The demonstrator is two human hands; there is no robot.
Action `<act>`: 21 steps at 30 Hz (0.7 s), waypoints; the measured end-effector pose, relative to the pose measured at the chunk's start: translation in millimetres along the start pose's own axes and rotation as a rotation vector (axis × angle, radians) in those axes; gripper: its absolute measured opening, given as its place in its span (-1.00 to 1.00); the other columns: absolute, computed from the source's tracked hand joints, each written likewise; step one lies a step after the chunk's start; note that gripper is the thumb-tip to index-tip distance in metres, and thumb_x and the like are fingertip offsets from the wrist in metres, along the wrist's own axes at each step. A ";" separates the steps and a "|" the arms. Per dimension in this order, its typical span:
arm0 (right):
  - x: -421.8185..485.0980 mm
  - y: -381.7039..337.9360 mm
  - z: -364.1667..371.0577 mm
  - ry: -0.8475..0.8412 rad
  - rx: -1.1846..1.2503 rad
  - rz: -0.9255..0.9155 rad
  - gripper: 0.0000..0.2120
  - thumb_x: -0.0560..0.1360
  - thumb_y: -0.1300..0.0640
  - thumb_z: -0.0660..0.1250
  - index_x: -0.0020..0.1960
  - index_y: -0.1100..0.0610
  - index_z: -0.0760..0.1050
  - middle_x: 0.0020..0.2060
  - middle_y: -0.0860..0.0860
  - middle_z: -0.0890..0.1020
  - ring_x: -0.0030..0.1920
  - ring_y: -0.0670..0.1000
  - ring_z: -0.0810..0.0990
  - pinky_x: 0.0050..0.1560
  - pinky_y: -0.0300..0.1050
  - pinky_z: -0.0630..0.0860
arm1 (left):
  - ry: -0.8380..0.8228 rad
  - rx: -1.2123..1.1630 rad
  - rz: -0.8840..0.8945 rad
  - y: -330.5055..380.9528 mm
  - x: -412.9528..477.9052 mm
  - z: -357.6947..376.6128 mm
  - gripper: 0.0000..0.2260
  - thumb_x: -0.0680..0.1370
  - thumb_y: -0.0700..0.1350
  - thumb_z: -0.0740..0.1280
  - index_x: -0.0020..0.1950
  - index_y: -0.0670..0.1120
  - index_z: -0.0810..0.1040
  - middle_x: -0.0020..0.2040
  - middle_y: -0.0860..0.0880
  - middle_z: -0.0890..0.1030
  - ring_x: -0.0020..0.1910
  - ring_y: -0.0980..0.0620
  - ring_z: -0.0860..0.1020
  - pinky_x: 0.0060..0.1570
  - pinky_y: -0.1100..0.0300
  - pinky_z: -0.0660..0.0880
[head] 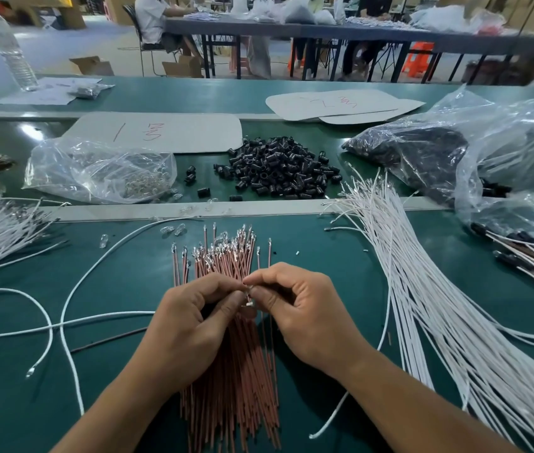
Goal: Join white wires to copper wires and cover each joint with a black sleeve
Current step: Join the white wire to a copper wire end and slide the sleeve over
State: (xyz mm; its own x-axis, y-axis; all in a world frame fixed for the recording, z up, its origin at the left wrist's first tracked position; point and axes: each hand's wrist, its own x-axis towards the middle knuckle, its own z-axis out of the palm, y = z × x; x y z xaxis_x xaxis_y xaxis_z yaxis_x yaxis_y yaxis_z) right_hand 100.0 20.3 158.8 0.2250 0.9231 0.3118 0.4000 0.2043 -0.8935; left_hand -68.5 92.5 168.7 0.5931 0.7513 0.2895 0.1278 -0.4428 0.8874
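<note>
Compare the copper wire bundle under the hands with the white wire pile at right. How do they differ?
The copper wires are reddish-brown; the white wires are white. The copper wires lie straight in a tight bundle, while the white wires fan out loosely, some curving. Both lie on the green table with metal terminals at their far ends.

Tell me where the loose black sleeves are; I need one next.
Head view: the black sleeves lie centre, beyond the copper wires, between the clear bag left and the bigger bag right.
</note>
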 end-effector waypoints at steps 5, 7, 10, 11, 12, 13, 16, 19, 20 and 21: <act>0.0 -0.7 -2.6 0.006 0.004 0.003 -0.87 0.57 0.19 0.43 0.09 0.06 0.69 -0.09 -0.13 0.72 -0.04 -0.08 0.71 0.02 -0.22 0.62 | 0.033 0.074 0.058 1.1 1.0 1.0 -0.75 0.56 -0.28 0.38 -0.03 0.09 0.63 -0.15 0.22 0.69 -0.15 0.25 0.66 -0.16 0.48 0.50; -0.4 -0.4 -1.1 0.006 0.002 -0.007 -0.86 0.57 0.19 0.43 0.10 0.06 0.69 -0.09 -0.12 0.72 -0.03 -0.06 0.71 0.03 -0.19 0.62 | 0.030 0.099 0.067 -0.7 0.4 0.2 -0.74 0.56 -0.29 0.39 -0.02 0.10 0.62 -0.14 0.23 0.69 -0.14 0.25 0.66 -0.14 0.49 0.49; -0.6 0.3 2.8 0.014 0.004 -0.019 -0.87 0.57 0.19 0.43 0.10 0.06 0.69 -0.08 -0.12 0.71 -0.01 -0.04 0.70 0.05 -0.19 0.61 | 0.028 0.110 0.056 -5.6 -0.3 -3.6 -0.79 0.56 -0.28 0.39 0.00 0.05 0.63 -0.12 0.20 0.69 -0.11 0.21 0.66 -0.11 0.46 0.49; -0.6 0.5 3.2 0.016 -0.001 -0.022 -0.87 0.57 0.19 0.43 0.10 0.07 0.69 -0.07 -0.12 0.71 0.01 -0.04 0.69 0.05 -0.22 0.59 | 0.029 0.111 0.050 -6.7 0.2 -4.5 -0.80 0.56 -0.27 0.39 0.00 0.04 0.64 -0.11 0.19 0.69 -0.10 0.20 0.66 -0.10 0.45 0.50; -0.6 0.6 2.9 0.015 -0.002 -0.021 -0.87 0.57 0.19 0.43 0.10 0.07 0.69 -0.07 -0.13 0.71 0.01 -0.04 0.69 0.05 -0.24 0.59 | 0.029 0.109 0.043 -7.4 0.5 -4.6 -0.80 0.56 -0.27 0.40 0.01 0.04 0.64 -0.11 0.19 0.69 -0.10 0.19 0.66 -0.10 0.44 0.51; -1.0 0.6 2.3 0.013 0.000 -0.018 -0.86 0.57 0.19 0.43 0.11 0.08 0.68 -0.07 -0.12 0.71 0.02 -0.04 0.69 0.04 -0.25 0.58 | 0.029 0.105 0.040 -7.6 0.5 -3.9 -0.80 0.56 -0.27 0.40 0.01 0.04 0.64 -0.11 0.18 0.69 -0.10 0.18 0.66 -0.10 0.43 0.51; -2.8 0.0 0.9 0.008 0.005 -0.005 -0.87 0.57 0.20 0.43 0.11 0.08 0.68 -0.09 -0.12 0.71 -0.01 -0.03 0.69 0.02 -0.24 0.58 | 0.033 0.086 0.033 -8.1 -0.3 -1.5 -0.81 0.56 -0.30 0.39 0.00 0.00 0.64 -0.12 0.17 0.69 -0.11 0.19 0.66 -0.10 0.44 0.50; -3.1 -1.3 0.0 0.013 0.012 0.015 -0.87 0.57 0.21 0.42 0.10 0.09 0.69 -0.11 -0.13 0.70 -0.07 -0.07 0.67 -0.02 -0.28 0.55 | 0.041 0.070 0.013 -9.2 0.2 -2.4 -0.81 0.56 -0.29 0.40 0.00 0.00 0.64 -0.11 0.15 0.70 -0.08 0.16 0.67 -0.07 0.39 0.52; -2.5 -2.0 -0.1 0.012 0.011 0.019 -0.87 0.57 0.21 0.42 0.09 0.09 0.69 -0.12 -0.13 0.70 -0.07 -0.07 0.67 -0.02 -0.28 0.54 | 0.039 0.066 0.007 -9.4 0.3 -2.8 -0.81 0.56 -0.29 0.40 0.00 0.01 0.64 -0.10 0.14 0.70 -0.07 0.15 0.67 -0.06 0.38 0.53; -2.3 -2.5 -0.1 0.011 0.011 0.021 -0.87 0.57 0.22 0.42 0.09 0.09 0.69 -0.12 -0.13 0.70 -0.08 -0.07 0.67 -0.02 -0.28 0.54 | 0.037 0.064 0.005 -9.4 0.2 -3.1 -0.81 0.56 -0.29 0.39 0.01 0.00 0.64 -0.10 0.15 0.70 -0.07 0.15 0.67 -0.06 0.38 0.54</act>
State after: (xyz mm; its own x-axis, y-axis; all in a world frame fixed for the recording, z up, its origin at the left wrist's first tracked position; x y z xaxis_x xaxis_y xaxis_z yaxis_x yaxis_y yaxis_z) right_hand 98.6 17.5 160.3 0.2430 0.9237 0.2962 0.3849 0.1885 -0.9035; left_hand -72.0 98.4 161.5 0.5642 0.7662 0.3076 0.1761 -0.4757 0.8618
